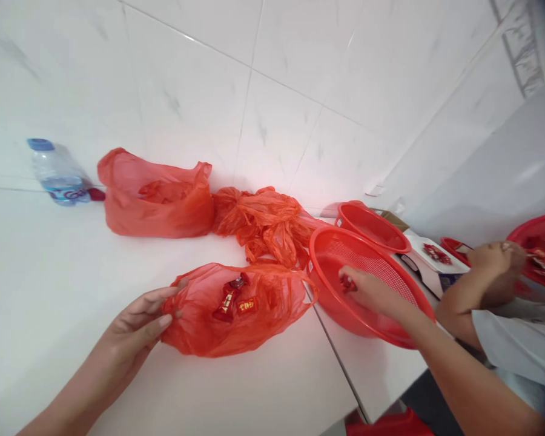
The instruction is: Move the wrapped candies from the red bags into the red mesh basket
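Note:
My left hand pinches the left edge of a thin red plastic bag, fingers on the far side and thumb on the near side. The bag lies spread on the table with its mouth up. A few red-wrapped candies rest inside it. Over the big red plastic basket reaches my right hand, its fingertips closed on a small red-wrapped candy. The basket has mesh walls and leans at the table's right part; its bottom is partly hidden by my hand and arm.
Behind stand a fuller red bag, crumpled red bags and a water bottle by the tiled wall. A second red basket and a white tray sit to the right, where a co-worker's arm reaches toward another basket.

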Demonstrator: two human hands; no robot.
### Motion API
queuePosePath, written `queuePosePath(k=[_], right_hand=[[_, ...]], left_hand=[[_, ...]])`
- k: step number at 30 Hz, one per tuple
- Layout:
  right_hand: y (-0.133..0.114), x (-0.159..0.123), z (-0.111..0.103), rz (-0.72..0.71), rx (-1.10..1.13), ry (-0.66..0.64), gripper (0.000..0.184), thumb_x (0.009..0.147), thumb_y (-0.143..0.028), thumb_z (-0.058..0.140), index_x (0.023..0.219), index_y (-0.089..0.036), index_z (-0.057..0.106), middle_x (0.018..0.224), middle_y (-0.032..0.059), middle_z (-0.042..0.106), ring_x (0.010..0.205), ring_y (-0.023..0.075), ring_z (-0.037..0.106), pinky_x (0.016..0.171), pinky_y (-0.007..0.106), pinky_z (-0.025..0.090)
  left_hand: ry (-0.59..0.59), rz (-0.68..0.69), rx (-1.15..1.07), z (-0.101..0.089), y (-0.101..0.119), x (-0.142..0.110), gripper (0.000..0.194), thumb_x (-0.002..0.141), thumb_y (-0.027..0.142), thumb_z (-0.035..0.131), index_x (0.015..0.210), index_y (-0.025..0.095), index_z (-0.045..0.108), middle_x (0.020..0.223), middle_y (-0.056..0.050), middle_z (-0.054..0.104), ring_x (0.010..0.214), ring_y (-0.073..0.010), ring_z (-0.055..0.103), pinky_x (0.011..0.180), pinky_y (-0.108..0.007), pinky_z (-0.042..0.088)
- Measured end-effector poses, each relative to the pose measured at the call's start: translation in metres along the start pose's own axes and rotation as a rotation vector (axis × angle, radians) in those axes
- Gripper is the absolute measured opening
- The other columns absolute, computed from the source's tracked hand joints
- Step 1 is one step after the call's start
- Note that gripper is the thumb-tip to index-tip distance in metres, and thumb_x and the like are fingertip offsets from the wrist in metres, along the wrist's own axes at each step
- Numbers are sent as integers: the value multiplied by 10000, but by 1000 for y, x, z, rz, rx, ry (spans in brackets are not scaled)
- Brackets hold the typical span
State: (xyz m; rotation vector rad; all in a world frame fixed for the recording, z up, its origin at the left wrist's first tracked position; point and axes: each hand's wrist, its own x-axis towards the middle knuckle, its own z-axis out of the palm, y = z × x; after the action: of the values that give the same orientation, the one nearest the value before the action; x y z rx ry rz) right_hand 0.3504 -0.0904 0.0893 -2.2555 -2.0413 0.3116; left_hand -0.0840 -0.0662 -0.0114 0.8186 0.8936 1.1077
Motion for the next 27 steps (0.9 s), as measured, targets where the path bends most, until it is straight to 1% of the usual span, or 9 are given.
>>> queuePosePath(k=[3,6,8,10,14,16,19,24,27], right_hand=[[-23,4,-15,-93,-57,161,216,785,-201,480,988,-253,532,961,44,620,786,191,595,664,291,454],[-66,-6,-22,-199,-31,288,248,836,-226,464,1071,-280,524,1031,43,591,825,185,591,672,283,451],[-97,-15,-17,-349,15,266,255,858,-201,462,1094,-281,521,1051,38,573,853,167,586,696,264,452],[-126,-20,-4,-512,21,177,277,867,-160,461,1110,-281,517,1051,29,554,852,146,581,717,251,450],[-163,-8,33,-714,-73,13,340,851,-153,530,1166,-279,516,1008,25,541,772,132,576,654,234,439],[-170,4,48,-742,-95,-21,405,808,-172,616,1187,-272,519,1026,31,542,778,143,587,654,239,452],[-170,17,56,-726,-49,-16,508,751,-230,707,1219,-284,517,1155,46,531,903,180,603,759,282,487],[-149,10,48,-597,52,81,335,846,-244,587,1177,-282,555,1250,31,526,1031,186,587,908,350,477],[-131,-1,52,-562,69,147,307,857,-207,555,1157,-266,573,1283,42,523,1095,193,566,948,376,467]], left_hand=[[-66,37,4,-2,-2,1,345,771,270,699,1106,296,624,1215,-40,647,956,-208,643,802,-279,536],[-104,53,14,-4,-2,-1,346,806,263,662,1144,304,600,1255,-49,619,941,-203,646,800,-289,532],[-115,59,15,-4,-2,-2,355,816,265,651,1164,298,588,1257,-58,614,988,-217,634,818,-294,525],[-117,63,15,-3,-1,-4,354,815,264,652,1162,284,590,1253,-64,613,1045,-233,613,839,-297,516],[-131,73,9,0,1,-4,352,806,266,661,1153,275,597,1164,-59,657,1010,-220,621,838,-293,513],[-143,81,4,0,1,-3,353,806,270,662,1152,282,597,1094,-49,685,958,-204,634,827,-289,512],[-143,99,0,0,1,-2,343,796,272,673,1132,289,608,1074,-41,695,926,-196,639,810,-286,512],[-115,106,7,-2,1,-2,355,781,278,690,1127,291,615,1121,-41,681,929,-190,637,803,-279,513],[-98,101,21,-3,1,-1,362,770,293,698,1124,290,620,1129,-45,679,947,-204,637,802,-289,520]])
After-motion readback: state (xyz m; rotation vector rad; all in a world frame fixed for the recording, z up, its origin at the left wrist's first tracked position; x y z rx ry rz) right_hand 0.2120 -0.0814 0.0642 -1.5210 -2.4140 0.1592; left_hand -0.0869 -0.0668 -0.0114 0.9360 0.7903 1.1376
